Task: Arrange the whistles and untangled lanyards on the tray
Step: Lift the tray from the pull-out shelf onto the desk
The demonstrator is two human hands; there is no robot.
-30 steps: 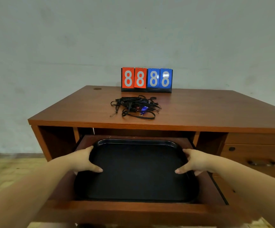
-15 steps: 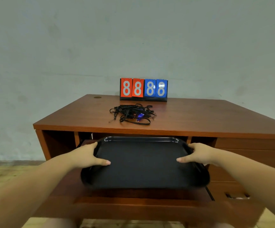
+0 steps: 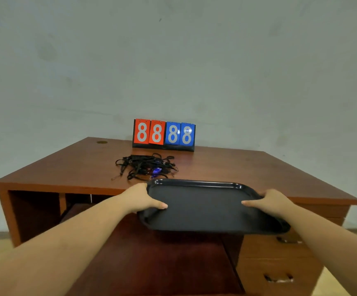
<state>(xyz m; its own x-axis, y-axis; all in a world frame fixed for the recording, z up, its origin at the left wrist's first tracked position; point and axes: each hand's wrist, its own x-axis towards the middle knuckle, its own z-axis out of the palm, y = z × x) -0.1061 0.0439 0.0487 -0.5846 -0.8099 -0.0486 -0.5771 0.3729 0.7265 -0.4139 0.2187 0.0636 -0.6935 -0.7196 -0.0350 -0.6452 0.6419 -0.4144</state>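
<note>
Over the last second the scene went from a tray lying flat in the pulled-out shelf under the desk to a tray carried in the air at the level of the desktop. At the left, the left hand [image 3: 141,199] gripped the left rim of the black tray [image 3: 203,208], thumb laid across the inner surface and the other fingers out of sight beneath the edge; a second earlier the same hand held the same rim while the tray sat low in the shelf. In the middle, the tray itself had risen clear of the pull-out shelf [image 3: 156,261], which stood open and bare below it, and its far edge came level with the front edge of the desk [image 3: 66,167], just short of the tangled black lanyards [image 3: 145,167]. That heap, with one blue whistle [image 3: 157,171] showing in it, lay in the same spot on the desktop as before, untouched, in front of the red and blue scoreboard [image 3: 163,133]. At the right, the right hand [image 3: 271,202] clasped the right rim in the same fashion, thumb on top and fingers hidden under it. Judging by this, fetching the tray was nearly done and setting it on the desktop was the step in hand; no lanyard had yet been untangled and no whistle placed, so the arranging proper had not begun.
</note>
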